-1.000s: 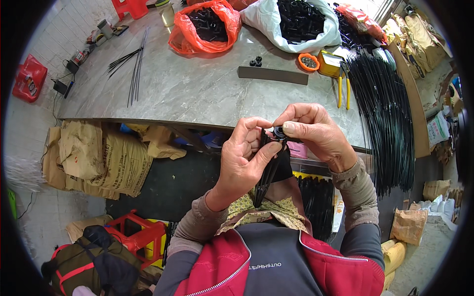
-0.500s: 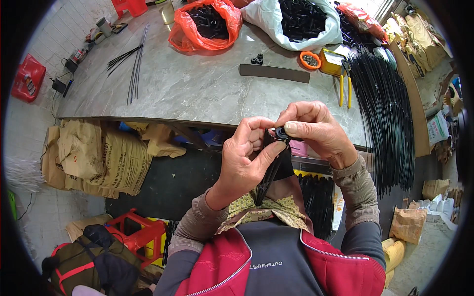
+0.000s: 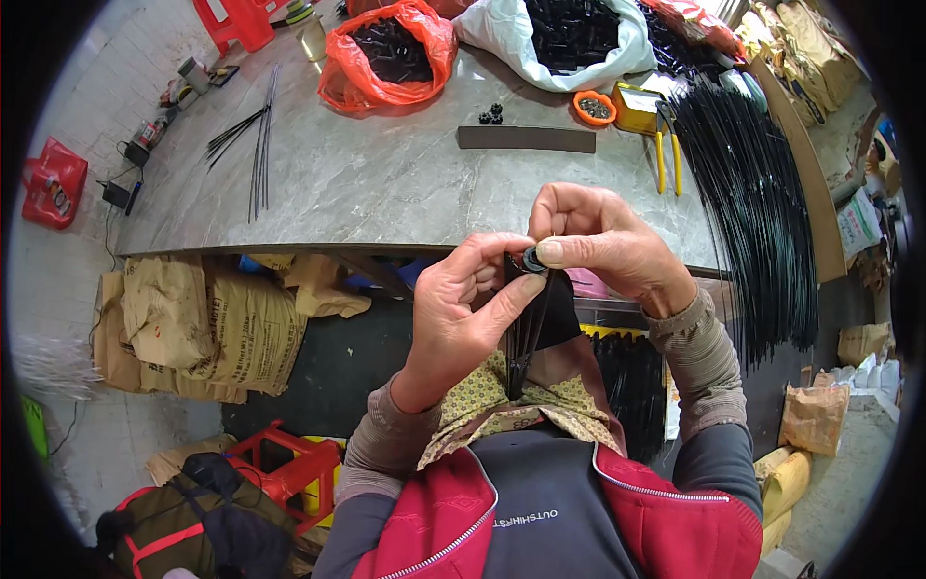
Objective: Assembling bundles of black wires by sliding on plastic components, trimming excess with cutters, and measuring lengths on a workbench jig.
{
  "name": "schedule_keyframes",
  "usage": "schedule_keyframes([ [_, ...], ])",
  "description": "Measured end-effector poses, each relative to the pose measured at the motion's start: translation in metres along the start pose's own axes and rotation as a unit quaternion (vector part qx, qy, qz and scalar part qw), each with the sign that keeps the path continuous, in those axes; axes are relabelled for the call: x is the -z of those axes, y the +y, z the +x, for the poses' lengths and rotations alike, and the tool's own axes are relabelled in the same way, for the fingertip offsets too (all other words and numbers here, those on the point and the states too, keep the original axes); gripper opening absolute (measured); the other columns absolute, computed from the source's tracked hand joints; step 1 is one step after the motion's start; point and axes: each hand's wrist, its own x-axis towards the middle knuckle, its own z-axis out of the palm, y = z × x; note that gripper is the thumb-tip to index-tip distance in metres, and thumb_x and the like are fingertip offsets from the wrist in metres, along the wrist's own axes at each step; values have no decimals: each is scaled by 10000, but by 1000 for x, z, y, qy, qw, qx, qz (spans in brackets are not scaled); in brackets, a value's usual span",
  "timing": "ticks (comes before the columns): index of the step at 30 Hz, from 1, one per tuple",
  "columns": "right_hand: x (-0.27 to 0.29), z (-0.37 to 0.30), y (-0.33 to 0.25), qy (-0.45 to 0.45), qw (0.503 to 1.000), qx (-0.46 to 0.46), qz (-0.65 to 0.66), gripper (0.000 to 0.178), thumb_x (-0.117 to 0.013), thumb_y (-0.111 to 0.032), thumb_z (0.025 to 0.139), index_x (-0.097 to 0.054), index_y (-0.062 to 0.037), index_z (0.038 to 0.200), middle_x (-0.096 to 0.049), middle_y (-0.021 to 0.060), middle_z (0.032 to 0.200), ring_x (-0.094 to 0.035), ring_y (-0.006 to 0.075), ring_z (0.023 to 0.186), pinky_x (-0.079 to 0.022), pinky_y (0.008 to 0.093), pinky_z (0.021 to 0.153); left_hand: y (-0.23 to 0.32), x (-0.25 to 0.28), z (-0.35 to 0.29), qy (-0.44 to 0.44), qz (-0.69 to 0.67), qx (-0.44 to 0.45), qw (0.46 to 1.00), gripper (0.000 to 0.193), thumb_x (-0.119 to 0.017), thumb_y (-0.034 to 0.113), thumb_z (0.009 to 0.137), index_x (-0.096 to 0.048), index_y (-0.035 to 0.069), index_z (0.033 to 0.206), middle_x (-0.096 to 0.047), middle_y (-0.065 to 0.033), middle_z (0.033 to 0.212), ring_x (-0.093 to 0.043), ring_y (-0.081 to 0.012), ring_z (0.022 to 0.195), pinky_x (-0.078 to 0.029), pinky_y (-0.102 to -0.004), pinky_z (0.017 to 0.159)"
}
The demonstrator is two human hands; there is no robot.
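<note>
Just past the table's near edge, both hands meet at a small round black plastic hub (image 3: pixel 532 260). A bundle of thin black rods (image 3: pixel 522 352) hangs from it down to my lap. My left hand (image 3: pixel 463 307) is closed round the hub's left side, its thumb and forefinger pinching it and the rod tops. With thumb and forefinger, my right hand (image 3: pixel 606 243) grips the hub from the right. The fingers partly cover the hub, and whatever fine part lies between the fingertips is too small to make out.
On the grey table (image 3: pixel 357 183) are a dark flat strip (image 3: pixel 526 139), an orange dish of small metal parts (image 3: pixel 594 107), yellow-handled pliers (image 3: pixel 667 154) and loose rods (image 3: pixel 260 159). Bags of black parts (image 3: pixel 391 53) stand behind. A large rod bundle (image 3: pixel 762 222) overhangs the right edge.
The view has shifted slightly, so the table things appear a little farther left. Both hands keep their pinch on the hub; the hanging rods now show more spread.
</note>
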Motion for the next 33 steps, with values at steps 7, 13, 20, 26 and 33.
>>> schedule_keyframes([
  [7, -13, 0, 6, 13, 999, 34, 13, 267, -762, -109, 888, -569, -7, 1041, -647, 27, 897, -621, 68, 818, -499, 203, 728, 5, 5, -5, 21, -23, 13, 999, 297, -701, -75, 889, -622, -92, 1175, -676, -120, 1054, -686, -167, 937, -567, -280, 866],
  [13, -30, -10, 34, 109, 985, 132, -3, 250, -729, -21, 891, -574, 18, 1083, -645, 62, 994, -636, 107, 902, -523, 240, 800, 14, 8, -11, 46, -62, 21, 997, 266, -690, -57, 894, -628, -92, 1150, -687, -124, 1011, -688, -175, 916, -563, -284, 848],
  [20, -69, -14, 71, 256, 890, 301, -229, 155, -756, 51, 826, -676, 10, 953, -650, 68, 955, -603, 107, 822, -491, 237, 715, 12, 17, -17, 92, -40, 14, 995, 276, -682, -60, 885, -627, -96, 1153, -698, -138, 1039, -685, -168, 932, -553, -273, 866],
  [26, -86, -8, 76, 301, 850, 345, -260, 174, -757, 59, 813, -677, 8, 959, -662, 79, 913, -601, 122, 756, -477, 236, 639, 9, 21, -23, 107, -31, -11, 994, 267, -676, -71, 899, -627, -94, 1161, -700, -127, 1042, -676, -152, 951, -545, -260, 878],
  [33, -94, 3, 86, 341, 778, 411, -332, 189, -748, 83, 807, -670, 16, 965, -662, 118, 889, -623, 167, 721, -492, 270, 598, 8, 23, -22, 107, -26, -27, 994, 240, -668, -78, 916, -633, -93, 1153, -700, -114, 1036, -664, -136, 956, -536, -247, 875],
])
